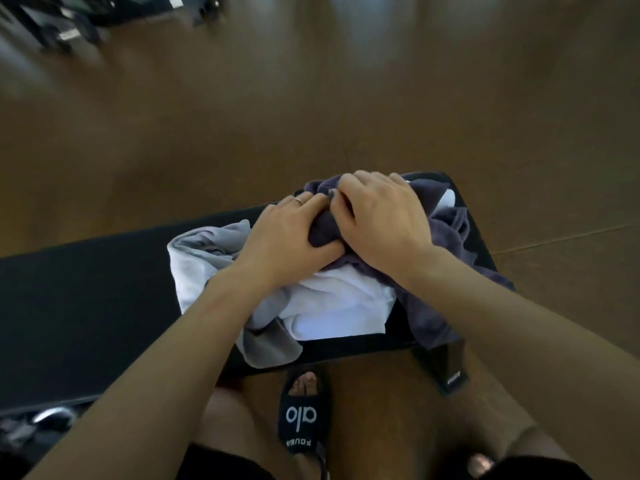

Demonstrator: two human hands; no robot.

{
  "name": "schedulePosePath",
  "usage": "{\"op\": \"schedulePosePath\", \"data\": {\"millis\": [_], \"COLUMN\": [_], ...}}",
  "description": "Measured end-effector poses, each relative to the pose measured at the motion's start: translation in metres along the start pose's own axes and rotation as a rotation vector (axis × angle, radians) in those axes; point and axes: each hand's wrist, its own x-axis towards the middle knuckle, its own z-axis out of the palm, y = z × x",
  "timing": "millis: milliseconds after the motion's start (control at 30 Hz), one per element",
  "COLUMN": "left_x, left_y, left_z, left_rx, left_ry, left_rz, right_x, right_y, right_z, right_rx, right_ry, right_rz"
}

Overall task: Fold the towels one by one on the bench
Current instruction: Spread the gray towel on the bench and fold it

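A heap of unfolded towels lies on the right end of the black bench (pixel 86 292). A dark purple-grey towel (pixel 457 230) is on top, spilling over the bench's right edge. Beneath it are a white towel (pixel 332 306) and a light grey towel (pixel 204 247), whose corner hangs off the near edge. My left hand (pixel 291 237) grips a bunched fold of the dark towel with thumb and curled fingers. Right beside it, my right hand (pixel 384 216) also curls its fingers into the dark towel.
The bench's long left part carries nothing. Brown wooden floor (pixel 311 98) surrounds it. My foot in a black slide sandal (pixel 301 414) and my knees are just below the near edge. Dark gym equipment (pixel 69 19) stands far back left.
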Motion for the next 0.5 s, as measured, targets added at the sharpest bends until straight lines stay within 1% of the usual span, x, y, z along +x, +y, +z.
{"op": "schedulePosePath", "data": {"millis": [133, 267, 433, 500], "left_x": [-0.005, -0.012, -0.036, -0.05], "left_y": [0.003, 0.008, 0.006, -0.002], "left_z": [-0.003, -0.011, -0.018, -0.024], "left_rx": [-0.014, -0.057, -0.223, -0.26], "left_ry": [0.018, 0.009, 0.161, 0.212], "left_rz": [0.024, 0.048, 0.12, 0.1], "right_x": [-0.001, 0.002, -0.005, -0.008], "right_y": [0.0, -0.004, -0.029, -0.043], "right_z": [0.002, -0.007, -0.031, -0.036], "right_rx": [-0.028, -0.017, -0.066, -0.119], "right_ry": [0.026, 0.063, 0.109, 0.082], "right_rz": [-0.024, -0.008, -0.045, -0.061]}}
